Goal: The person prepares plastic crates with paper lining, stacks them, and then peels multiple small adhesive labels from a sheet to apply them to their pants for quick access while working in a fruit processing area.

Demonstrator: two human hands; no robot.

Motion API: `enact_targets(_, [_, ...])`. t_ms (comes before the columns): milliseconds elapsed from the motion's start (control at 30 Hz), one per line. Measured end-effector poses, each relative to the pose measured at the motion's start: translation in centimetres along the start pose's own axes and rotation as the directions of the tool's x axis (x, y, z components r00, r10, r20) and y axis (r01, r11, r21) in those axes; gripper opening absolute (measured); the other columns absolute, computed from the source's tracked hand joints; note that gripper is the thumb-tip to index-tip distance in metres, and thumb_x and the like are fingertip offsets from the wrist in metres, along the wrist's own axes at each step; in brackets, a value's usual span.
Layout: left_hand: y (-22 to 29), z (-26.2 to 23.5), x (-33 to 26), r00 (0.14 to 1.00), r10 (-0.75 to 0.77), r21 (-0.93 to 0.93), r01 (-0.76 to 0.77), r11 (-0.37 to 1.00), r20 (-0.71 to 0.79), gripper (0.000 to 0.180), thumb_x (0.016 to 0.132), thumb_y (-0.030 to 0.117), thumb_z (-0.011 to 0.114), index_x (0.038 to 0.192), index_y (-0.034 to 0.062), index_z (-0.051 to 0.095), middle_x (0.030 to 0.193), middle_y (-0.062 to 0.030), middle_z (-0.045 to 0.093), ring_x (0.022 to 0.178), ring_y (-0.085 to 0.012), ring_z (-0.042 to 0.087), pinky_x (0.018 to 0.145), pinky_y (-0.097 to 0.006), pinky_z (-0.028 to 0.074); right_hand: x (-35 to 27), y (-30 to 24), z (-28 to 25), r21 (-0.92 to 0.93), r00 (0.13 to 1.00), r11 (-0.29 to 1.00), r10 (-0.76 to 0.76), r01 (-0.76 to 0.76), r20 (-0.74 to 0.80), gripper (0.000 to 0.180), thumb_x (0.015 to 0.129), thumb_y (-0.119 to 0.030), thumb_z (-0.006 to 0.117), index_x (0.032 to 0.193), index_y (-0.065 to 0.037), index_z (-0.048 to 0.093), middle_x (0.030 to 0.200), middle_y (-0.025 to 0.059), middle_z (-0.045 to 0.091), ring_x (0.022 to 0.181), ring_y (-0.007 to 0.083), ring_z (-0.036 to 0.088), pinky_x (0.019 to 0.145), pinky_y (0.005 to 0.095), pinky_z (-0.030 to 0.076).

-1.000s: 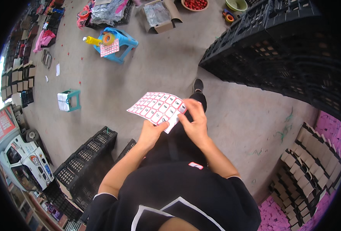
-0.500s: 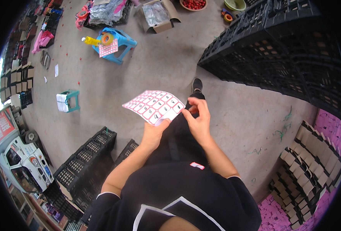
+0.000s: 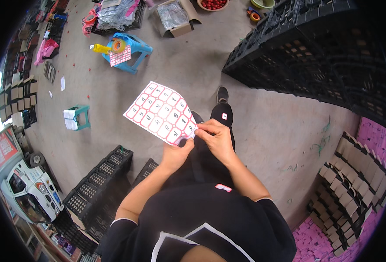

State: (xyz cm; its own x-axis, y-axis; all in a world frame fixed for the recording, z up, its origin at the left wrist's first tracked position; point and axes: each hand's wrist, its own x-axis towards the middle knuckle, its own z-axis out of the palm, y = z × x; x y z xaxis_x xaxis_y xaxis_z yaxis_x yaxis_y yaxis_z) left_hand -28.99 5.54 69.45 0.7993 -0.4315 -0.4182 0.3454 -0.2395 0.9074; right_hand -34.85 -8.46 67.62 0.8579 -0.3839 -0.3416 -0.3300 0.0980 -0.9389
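Observation:
A white sheet of red-bordered labels (image 3: 158,109), with handwritten marks in its boxes, spreads out in front of my body. My left hand (image 3: 175,156) grips its near edge, thumb on top. At the sheet's right corner, the thumb and forefinger of my right hand (image 3: 218,137) are pinched together on the edge; whether a single label is lifted there I cannot tell. One small label (image 3: 224,116) sits on my dark trouser leg, and another label (image 3: 223,187) is stuck to the front of my black shirt.
Ahead left, a blue stool (image 3: 136,48) bears tape, a yellow bottle and another label sheet. A small green stool (image 3: 83,117) stands left. Black crates (image 3: 95,179) lie near left; tall stacked crates (image 3: 306,56) rise at right. Cardboard pieces (image 3: 354,174) are piled near right.
The label sheet has turned flatter toward me and swung up and left. My right hand has moved left and closed onto its corner, and the label on my trouser leg now shows.

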Motion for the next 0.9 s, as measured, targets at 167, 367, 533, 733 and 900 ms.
enact_targets(167, [-1.2, -0.9, 0.0, 0.995, 0.070, 0.211, -0.084, 0.974, 0.071, 0.021, 0.077, 0.000, 0.064, 0.098, 0.0011, 0.061, 0.090, -0.0057, 0.063, 0.083, -0.0155, 0.061, 0.073, -0.030, 0.048, -0.5, 1.3, 0.6, -0.206, 0.985, 0.966, -0.168, 0.156, -0.044, 0.017, 0.080, -0.008, 0.069, 0.095, -0.003, 0.069, 0.080, 0.0082, 0.062, 0.069, 0.0218, 0.062, 0.061, 0.0308, 0.048])
enact_targets(367, [-0.8, -1.6, 0.3, 0.970, 0.148, 0.407, -0.216, 0.888, 0.192, 0.023, 0.078, 0.001, 0.064, 0.101, 0.0014, 0.061, 0.093, -0.0061, 0.063, 0.086, -0.0151, 0.061, 0.074, -0.030, 0.048, -0.6, 2.2, 0.8, -0.249, 0.977, 0.945, -0.213, 0.210, 0.015, 0.017, 0.080, -0.004, 0.068, 0.097, -0.001, 0.068, 0.083, 0.0098, 0.063, 0.068, 0.0215, 0.062, 0.061, 0.0289, 0.048])
enact_targets(533, [-0.7, -1.4, 0.8, 0.957, 0.203, 0.467, -0.280, 0.838, 0.209, 0.021, 0.077, 0.002, 0.064, 0.098, 0.0005, 0.062, 0.090, -0.0061, 0.064, 0.084, -0.0163, 0.061, 0.073, -0.030, 0.048, -0.2, 2.2, 0.8, -0.220, 0.989, 0.965, -0.147, 0.144, 0.002, 0.016, 0.082, -0.006, 0.064, 0.097, -0.003, 0.068, 0.080, 0.0090, 0.061, 0.069, 0.0233, 0.061, 0.061, 0.0319, 0.048])
enact_targets(733, [-1.3, -2.1, 0.8, 0.952, -0.304, 0.241, 0.299, 0.923, -0.015, 0.021, 0.079, 0.008, 0.061, 0.095, -0.0061, 0.065, 0.080, -0.0025, 0.066, 0.073, -0.0081, 0.057, 0.064, -0.026, 0.046, 1.8, 6.3, -1.6, 0.273, 0.912, 0.896, 0.261, -0.351, 0.315, 0.015, 0.084, -0.007, 0.060, 0.090, 0.005, 0.067, 0.076, 0.0047, 0.061, 0.070, 0.0110, 0.059, 0.063, 0.0248, 0.045])
enact_targets(900, [-2.8, -4.1, 1.8, 0.923, -0.376, 0.179, 0.384, 0.906, -0.079, 0.022, 0.079, 0.004, 0.060, 0.098, -0.0040, 0.065, 0.089, -0.0014, 0.065, 0.081, -0.0080, 0.057, 0.074, -0.024, 0.045, 7.0, 15.8, -6.0, -0.302, 0.979, 0.933, 0.168, -0.197, -0.118, 0.014, 0.082, -0.011, 0.059, 0.082, -0.001, 0.069, 0.079, 0.0062, 0.064, 0.068, 0.0170, 0.062, 0.064, 0.0300, 0.048])
